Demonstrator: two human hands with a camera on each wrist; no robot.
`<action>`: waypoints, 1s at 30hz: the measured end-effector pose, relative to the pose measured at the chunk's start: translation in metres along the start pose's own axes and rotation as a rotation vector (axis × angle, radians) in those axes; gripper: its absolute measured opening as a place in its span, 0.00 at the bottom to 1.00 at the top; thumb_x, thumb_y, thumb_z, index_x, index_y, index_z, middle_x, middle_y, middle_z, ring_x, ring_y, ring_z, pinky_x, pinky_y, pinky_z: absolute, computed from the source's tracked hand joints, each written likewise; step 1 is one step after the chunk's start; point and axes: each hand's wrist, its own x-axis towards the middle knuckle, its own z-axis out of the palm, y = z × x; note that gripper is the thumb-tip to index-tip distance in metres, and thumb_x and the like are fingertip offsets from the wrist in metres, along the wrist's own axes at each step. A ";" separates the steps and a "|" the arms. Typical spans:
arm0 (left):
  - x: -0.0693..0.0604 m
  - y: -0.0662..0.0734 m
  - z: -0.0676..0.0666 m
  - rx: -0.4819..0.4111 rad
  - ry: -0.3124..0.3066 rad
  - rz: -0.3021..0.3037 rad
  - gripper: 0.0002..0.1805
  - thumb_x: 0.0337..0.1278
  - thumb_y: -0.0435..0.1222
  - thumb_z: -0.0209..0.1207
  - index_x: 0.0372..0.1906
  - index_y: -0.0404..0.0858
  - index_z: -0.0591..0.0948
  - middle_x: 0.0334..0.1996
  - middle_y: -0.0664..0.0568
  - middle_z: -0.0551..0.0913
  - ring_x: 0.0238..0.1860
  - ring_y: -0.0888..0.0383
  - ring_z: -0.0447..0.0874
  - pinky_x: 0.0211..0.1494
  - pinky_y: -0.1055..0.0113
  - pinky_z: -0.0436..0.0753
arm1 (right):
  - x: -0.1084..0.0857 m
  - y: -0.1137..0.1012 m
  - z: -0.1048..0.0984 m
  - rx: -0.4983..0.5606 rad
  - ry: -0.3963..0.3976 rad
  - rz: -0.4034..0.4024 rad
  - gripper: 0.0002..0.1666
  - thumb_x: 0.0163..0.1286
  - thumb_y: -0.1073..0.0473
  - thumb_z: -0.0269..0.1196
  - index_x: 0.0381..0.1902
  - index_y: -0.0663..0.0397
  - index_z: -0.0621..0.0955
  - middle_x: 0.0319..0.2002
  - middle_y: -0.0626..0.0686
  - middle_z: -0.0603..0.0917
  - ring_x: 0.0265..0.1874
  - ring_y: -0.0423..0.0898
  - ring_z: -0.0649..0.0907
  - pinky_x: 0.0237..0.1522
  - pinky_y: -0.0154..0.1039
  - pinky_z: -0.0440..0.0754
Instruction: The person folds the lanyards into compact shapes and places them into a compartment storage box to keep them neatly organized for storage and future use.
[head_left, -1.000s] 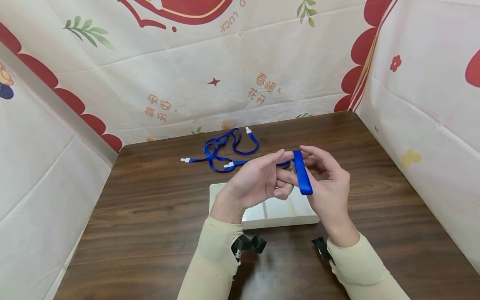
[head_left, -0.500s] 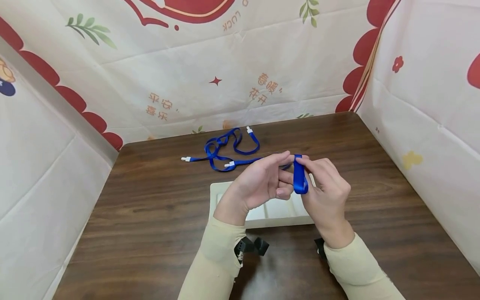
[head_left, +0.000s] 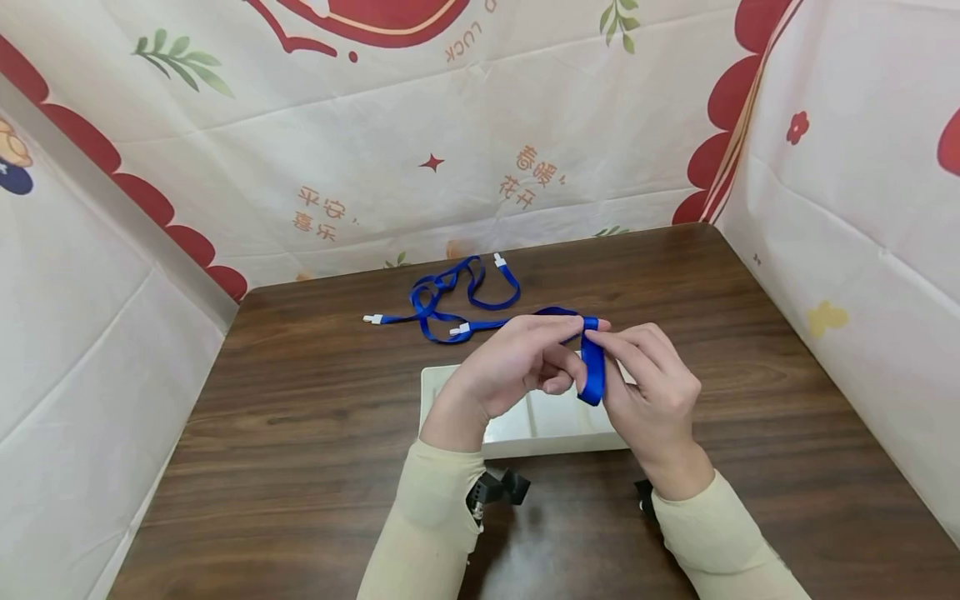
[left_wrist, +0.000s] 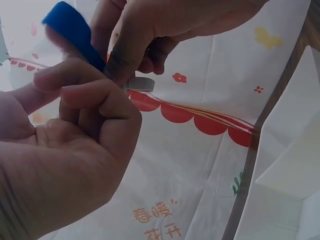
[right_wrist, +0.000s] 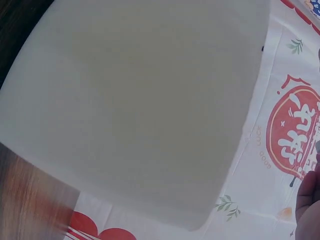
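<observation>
A blue lanyard strap (head_left: 592,367) is looped around the extended fingers of my left hand (head_left: 517,358), held above the white tray. My left thumb tip lies against the band's upper end, and the other fingers are curled. From the right, my right hand (head_left: 652,383) pinches the same strap between thumb and fingertips. The left wrist view shows the blue loop (left_wrist: 72,30) over a left fingertip, with a small grey clip (left_wrist: 141,84) just beyond the right fingers (left_wrist: 135,45). A pale sleeve (right_wrist: 135,110) covers most of the right wrist view.
More blue lanyards (head_left: 423,304) with white clips (head_left: 500,261) lie tangled on the brown wooden table (head_left: 300,417) behind the hands. A white compartmented tray (head_left: 555,448) sits beneath them. Printed white cloth (head_left: 360,125) surrounds the table at the back and sides.
The right fingers have closed on the strap, and the loop has shifted slightly left and down. The left thumb has come onto the band. The lanyards and tray stay put.
</observation>
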 end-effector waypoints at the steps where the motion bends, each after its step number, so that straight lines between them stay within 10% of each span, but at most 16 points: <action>1: -0.001 -0.001 0.000 0.019 -0.004 0.017 0.25 0.86 0.44 0.48 0.72 0.31 0.75 0.22 0.56 0.87 0.21 0.60 0.71 0.30 0.71 0.68 | 0.000 0.000 0.000 0.000 0.001 0.012 0.21 0.77 0.51 0.69 0.39 0.68 0.91 0.27 0.62 0.86 0.29 0.53 0.80 0.55 0.17 0.78; 9: -0.001 -0.005 -0.002 0.086 -0.016 0.129 0.23 0.86 0.39 0.47 0.66 0.24 0.78 0.29 0.59 0.92 0.26 0.57 0.72 0.33 0.71 0.70 | 0.001 0.002 -0.002 0.027 0.009 0.041 0.27 0.76 0.45 0.68 0.39 0.69 0.91 0.27 0.63 0.86 0.30 0.51 0.81 0.55 0.19 0.80; 24: 0.005 -0.011 0.001 0.010 0.071 0.054 0.22 0.85 0.39 0.50 0.66 0.27 0.80 0.18 0.58 0.83 0.22 0.61 0.70 0.31 0.70 0.71 | 0.001 -0.006 -0.002 0.151 0.006 0.024 0.24 0.76 0.49 0.69 0.38 0.69 0.91 0.29 0.63 0.87 0.34 0.44 0.84 0.55 0.24 0.84; 30: 0.004 -0.017 0.002 0.024 0.221 0.126 0.17 0.77 0.34 0.60 0.59 0.25 0.84 0.25 0.58 0.87 0.26 0.60 0.76 0.34 0.70 0.76 | 0.003 -0.007 -0.004 0.128 0.011 0.077 0.10 0.70 0.63 0.74 0.40 0.69 0.91 0.30 0.64 0.88 0.35 0.43 0.85 0.55 0.24 0.84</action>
